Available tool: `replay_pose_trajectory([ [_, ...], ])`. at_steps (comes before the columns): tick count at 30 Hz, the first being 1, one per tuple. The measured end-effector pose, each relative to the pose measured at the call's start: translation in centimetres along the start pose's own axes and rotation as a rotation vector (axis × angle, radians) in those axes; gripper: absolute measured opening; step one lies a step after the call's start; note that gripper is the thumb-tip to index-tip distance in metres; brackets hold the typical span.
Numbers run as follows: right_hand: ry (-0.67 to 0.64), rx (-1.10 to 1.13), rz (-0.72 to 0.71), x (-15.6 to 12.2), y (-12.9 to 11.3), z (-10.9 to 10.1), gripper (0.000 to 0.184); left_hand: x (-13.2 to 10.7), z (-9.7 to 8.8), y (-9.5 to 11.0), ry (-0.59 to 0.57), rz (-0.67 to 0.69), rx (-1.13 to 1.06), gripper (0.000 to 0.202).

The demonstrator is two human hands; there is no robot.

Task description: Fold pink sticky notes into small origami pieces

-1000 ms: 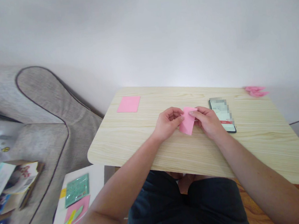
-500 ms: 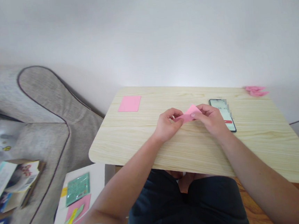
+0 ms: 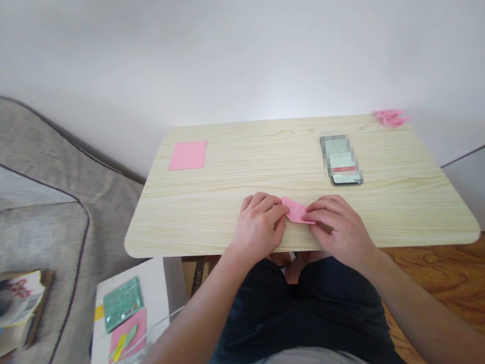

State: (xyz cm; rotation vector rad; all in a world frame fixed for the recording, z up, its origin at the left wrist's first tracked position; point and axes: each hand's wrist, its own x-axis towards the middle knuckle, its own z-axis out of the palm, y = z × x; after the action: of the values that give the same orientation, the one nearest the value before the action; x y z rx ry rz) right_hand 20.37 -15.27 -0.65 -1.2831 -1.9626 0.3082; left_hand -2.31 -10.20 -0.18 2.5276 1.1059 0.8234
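Observation:
Between my two hands is a small folded piece of pink paper (image 3: 296, 210), low over the front part of the wooden table (image 3: 250, 173). My left hand (image 3: 263, 221) is closed on its left end, the fingertips pressing the paper. At the right end, my right hand (image 3: 334, 219) pinches the lower corner between thumb and fingers. My fingers hide parts of the folds. A flat square of pink paper (image 3: 188, 155) lies at the table's back left. Crumpled-looking folded pink paper pieces (image 3: 391, 118) rest at the back right corner.
A phone (image 3: 342, 161) lies on the table beyond my right hand. To the left, a white side surface (image 3: 153, 277) carries a green packet (image 3: 123, 303) and pink and yellow papers. A grey sofa (image 3: 39, 234) with an opened box (image 3: 16, 309) stands farther left.
My hands have come down nearer the table's front edge with the pink paper, turning it so its right end points lower. The camera view has shifted too.

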Motion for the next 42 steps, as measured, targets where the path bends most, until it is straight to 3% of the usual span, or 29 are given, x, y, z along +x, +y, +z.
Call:
replay_pose_trajectory([
  [5,-0.018,-0.046,0.014,-1.9,-0.5,0.4,0.029,-1.0,0.2,0.5,0.03,-0.083,0.008,0.023],
  [16,-0.015,-0.093,0.018,-3.5,-0.5,0.6,0.024,-2.0,0.0,2.6,-0.004,-0.123,0.103,0.02],
  [26,0.052,-0.067,0.055,-3.3,-0.7,0.6,0.018,-2.6,0.3,2.8,-0.012,-0.112,0.097,0.024],
  [36,0.102,-0.01,0.075,-2.6,-1.3,0.7,0.017,-2.6,0.8,2.5,0.064,-0.104,-0.038,0.019],
  [42,0.089,-0.034,0.111,-2.1,-1.3,1.1,0.018,-2.8,0.8,2.1,0.118,-0.095,-0.173,0.033],
])
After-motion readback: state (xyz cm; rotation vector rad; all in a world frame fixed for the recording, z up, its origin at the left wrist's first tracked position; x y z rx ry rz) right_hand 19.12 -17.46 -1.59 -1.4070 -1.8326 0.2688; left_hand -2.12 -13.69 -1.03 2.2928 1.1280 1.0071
